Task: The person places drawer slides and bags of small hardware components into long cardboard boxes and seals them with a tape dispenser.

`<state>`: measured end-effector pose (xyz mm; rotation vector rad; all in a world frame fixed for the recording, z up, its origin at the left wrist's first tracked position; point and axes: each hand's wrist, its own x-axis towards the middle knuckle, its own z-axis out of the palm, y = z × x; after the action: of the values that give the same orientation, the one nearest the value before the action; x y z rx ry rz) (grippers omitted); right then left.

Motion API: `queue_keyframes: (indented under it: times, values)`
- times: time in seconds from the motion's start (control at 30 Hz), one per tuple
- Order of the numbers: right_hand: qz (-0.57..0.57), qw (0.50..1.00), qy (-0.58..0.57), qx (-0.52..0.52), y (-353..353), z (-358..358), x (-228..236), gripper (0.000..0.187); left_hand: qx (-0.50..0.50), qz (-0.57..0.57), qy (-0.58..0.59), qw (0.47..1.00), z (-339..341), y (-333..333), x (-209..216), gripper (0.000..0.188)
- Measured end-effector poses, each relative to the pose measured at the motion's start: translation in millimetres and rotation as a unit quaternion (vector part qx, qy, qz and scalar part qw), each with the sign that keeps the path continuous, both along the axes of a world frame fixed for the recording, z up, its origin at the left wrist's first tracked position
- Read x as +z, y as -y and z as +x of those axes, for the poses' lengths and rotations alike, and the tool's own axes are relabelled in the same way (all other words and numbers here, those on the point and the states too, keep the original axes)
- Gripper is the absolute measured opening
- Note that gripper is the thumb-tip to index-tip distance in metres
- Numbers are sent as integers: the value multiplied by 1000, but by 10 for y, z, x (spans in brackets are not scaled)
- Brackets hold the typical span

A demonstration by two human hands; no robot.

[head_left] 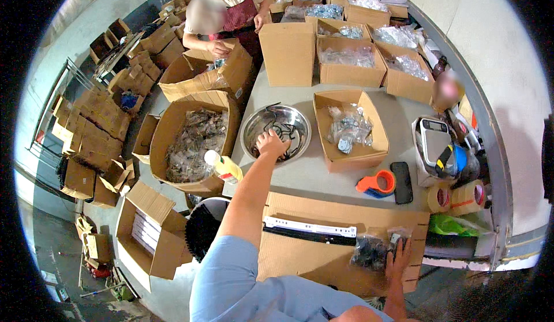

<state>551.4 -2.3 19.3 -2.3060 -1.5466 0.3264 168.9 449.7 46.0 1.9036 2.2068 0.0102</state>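
Steel bowl (252, 124): sits on the grey table (309, 180), near its left edge, holding bent black pieces (281, 127). Left hand (272, 143) is over the near side of the bowl, fingers reaching down among the pieces; from where I stand I cannot tell whether they grasp one. The left forearm crosses the table from the blue sleeve (234, 258).

Right hand (398, 261): low on the right side, over the cardboard sheet (288, 261), fingers extended and slightly apart at the right end of a clear bag (370, 253) of dark parts. Contact appears likely; whether the fingers pinch the plastic, I cannot tell. Left of the bag, a white-and-black rail (309, 229) lies lengthwise on the sheet.

Surroundings: right of the bowl, an open carton (352, 161) with small clear packets. Nearer and to its right, an orange tape dispenser (385, 182) just beside a black phone (402, 182). Left of the bowl, a large carton (234, 111) filled with clear packets; a white-capped bottle (229, 169) stands tilted before it. Beyond that, a co-worker (239, 19) in a dark red apron has one hand over another open carton (234, 77).
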Motion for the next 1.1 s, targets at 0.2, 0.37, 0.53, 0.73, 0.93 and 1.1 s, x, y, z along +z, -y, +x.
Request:
queue_keyframes:
  times: [0.2,0.37,0.53,0.73,0.93,1.1]
  values:
    - [9,999,0,-38,-37,-96,83,59,1,-45,-42,998,284,-49,68,95]
    - [9,999,-9,-52,-90,-163,160,61,-75,-21,-19,997,159,-206,-102,52]
    - [57,998,-14,-23,-47,-83,116,60,-128,-11,12,992,129,-101,-64,35]
    - [23,999,-34,-34,-30,-93,75,60,-158,63,112,979,-91,3,-207,33]
    - [66,997,37,-18,-36,-99,51,52,-285,4,228,931,-185,-18,-126,39]
    - [24,997,-77,-14,-38,-24,106,63,-190,-134,408,883,-291,-107,-170,32]
